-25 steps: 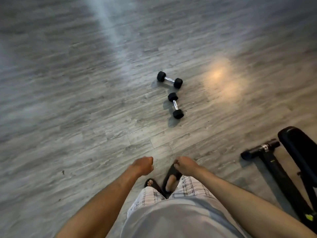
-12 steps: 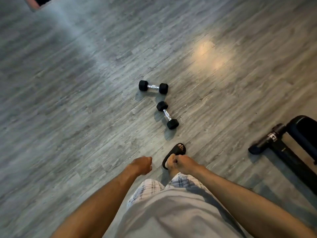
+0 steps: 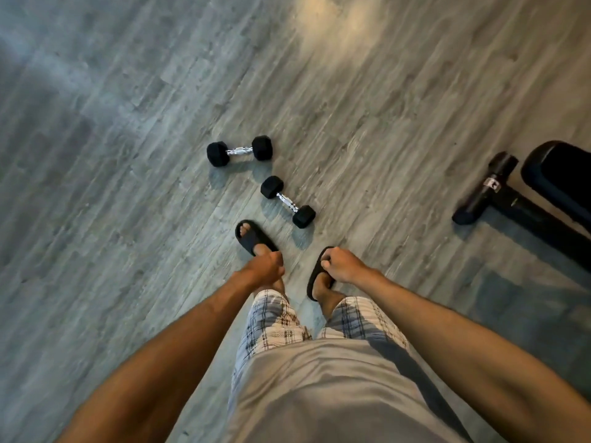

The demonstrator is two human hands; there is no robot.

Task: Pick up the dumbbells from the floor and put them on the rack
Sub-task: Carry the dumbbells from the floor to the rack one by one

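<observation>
Clearly nothing is racked yet: no rack is seen across the grey floor (image 3: 128, 219). Beside a black bench (image 3: 543, 193), both dumbbells (image 3: 239, 151) (image 3: 287, 202) are left lying ahead. Left hand (image 3: 263, 266) and right hand (image 3: 342, 265) are loosely curled, empty.

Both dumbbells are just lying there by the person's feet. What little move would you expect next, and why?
Probably bending down and reaching the right hand toward the nearer dumbbell. It lies on the wood floor just ahead of the feet, the farther dumbbell sits beyond it, and both the right and left hand are curled, empty and well above them.
</observation>
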